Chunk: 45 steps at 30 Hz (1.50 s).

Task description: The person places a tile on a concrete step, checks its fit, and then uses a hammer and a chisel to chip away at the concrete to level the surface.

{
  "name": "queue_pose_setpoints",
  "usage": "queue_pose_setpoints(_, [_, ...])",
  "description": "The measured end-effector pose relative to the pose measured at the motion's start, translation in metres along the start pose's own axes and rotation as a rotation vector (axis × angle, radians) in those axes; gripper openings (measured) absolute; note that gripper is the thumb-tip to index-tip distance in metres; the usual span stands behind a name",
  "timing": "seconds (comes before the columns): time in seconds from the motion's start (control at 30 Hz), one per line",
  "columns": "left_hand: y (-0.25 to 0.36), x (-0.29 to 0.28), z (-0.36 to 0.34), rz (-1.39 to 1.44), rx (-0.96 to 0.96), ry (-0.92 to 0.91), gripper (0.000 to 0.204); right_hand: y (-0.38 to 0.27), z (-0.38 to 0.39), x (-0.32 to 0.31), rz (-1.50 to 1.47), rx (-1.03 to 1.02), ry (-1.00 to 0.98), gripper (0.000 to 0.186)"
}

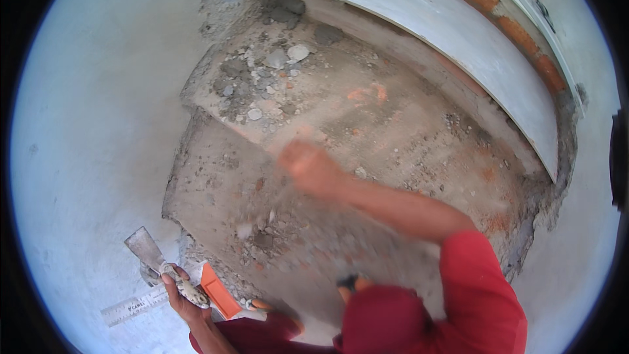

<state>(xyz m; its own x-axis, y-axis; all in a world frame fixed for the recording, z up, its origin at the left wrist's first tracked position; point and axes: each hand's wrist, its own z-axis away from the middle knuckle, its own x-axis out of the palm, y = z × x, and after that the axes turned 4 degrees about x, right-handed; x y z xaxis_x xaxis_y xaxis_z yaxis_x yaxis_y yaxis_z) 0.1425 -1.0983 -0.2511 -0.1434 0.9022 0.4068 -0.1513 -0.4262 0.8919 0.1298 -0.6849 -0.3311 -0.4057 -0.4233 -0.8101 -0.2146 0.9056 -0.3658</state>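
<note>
My left hand (pixel 183 292), at the lower left, is closed around the mortar-caked handle of a putty knife (pixel 144 247). Its flat blade points up and left. Beside that hand lies a try square, with a marked steel blade (pixel 134 306) and an orange handle (pixel 219 293). My right hand (pixel 308 165) is over the front edge of a rough step (pixel 229 124), its arm stretched across from the right. Motion smears its fingers, so I cannot see whether they hold anything. Blurred bits of rubble (pixel 246 231) show below it.
Loose mortar lumps and stone chips (pixel 275 59) lie on the step's far left. Crumbled debris (pixel 265 239) covers the lower level. A pale curved-looking panel (pixel 419 16) runs along the back, with exposed brick (pixel 517 33) behind it. A smooth grey surface (pixel 98 124) borders the left.
</note>
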Motion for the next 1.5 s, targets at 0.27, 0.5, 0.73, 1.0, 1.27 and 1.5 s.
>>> queue_pose_setpoints(0.27, [0.017, -0.024, 0.023, -0.082, -0.004, 0.007, 0.032, 0.23, -0.095, -0.066, 0.599, 0.645, 0.049, 0.02])
queue_pose_setpoints(0.5, [0.021, -0.049, 0.025, -0.125, -0.027, 0.107, 0.029, 0.263, -0.095, -0.05, 0.56, 0.6, 0.089, 0.024])
queue_pose_setpoints(0.73, [0.008, -0.052, 0.013, -0.128, -0.109, 0.04, 0.03, 0.245, -0.138, -0.025, 0.256, 0.736, 0.03, 0.021])
queue_pose_setpoints(1.0, [0.006, -0.038, 0.011, -0.151, -0.109, 0.007, 0.032, 0.176, -0.141, 0.022, 0.31, -0.039, -0.039, 0.029])
queue_pose_setpoints(1.27, [0.013, -0.048, 0.024, -0.159, -0.091, 0.003, 0.03, 0.218, -0.196, -0.03, 0.487, 0.717, -0.004, 0.022])
queue_pose_setpoints(1.5, [0.017, -0.058, 0.03, -0.189, -0.084, 0.089, 0.031, 0.226, -0.221, -0.028, 0.58, 0.629, -0.068, 0.024])
